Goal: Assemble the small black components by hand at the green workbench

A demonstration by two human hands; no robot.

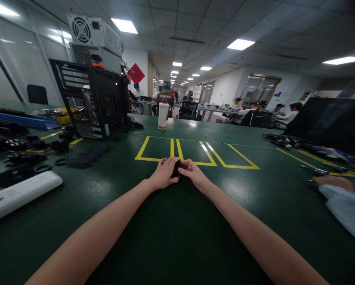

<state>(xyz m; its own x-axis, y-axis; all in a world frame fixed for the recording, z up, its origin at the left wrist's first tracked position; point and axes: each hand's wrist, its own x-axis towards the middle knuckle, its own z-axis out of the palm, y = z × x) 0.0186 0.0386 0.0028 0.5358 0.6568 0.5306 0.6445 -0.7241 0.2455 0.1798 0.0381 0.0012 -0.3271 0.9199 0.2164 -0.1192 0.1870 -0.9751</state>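
Note:
Both hands meet at the middle of the green table (177, 237), around a small black object (176, 169). My left hand (164, 172) covers it from the left and above, its fingers curled over the top. From the right, my right hand (194, 173) pinches its edge, the thumb lying against its side. Most of the black object is hidden by the fingers, so its kind cannot be made out. Just beyond the hands, yellow tape outlines (214, 163) mark open-ended boxes on the tabletop.
A black computer case (106, 103) carrying power supplies (91, 35) stands at the back left. A white bottle (163, 115) is at the far edge. Black parts and a long white object (23, 194) lie left. A co-worker's hand (334, 183) holds a metal tool at right.

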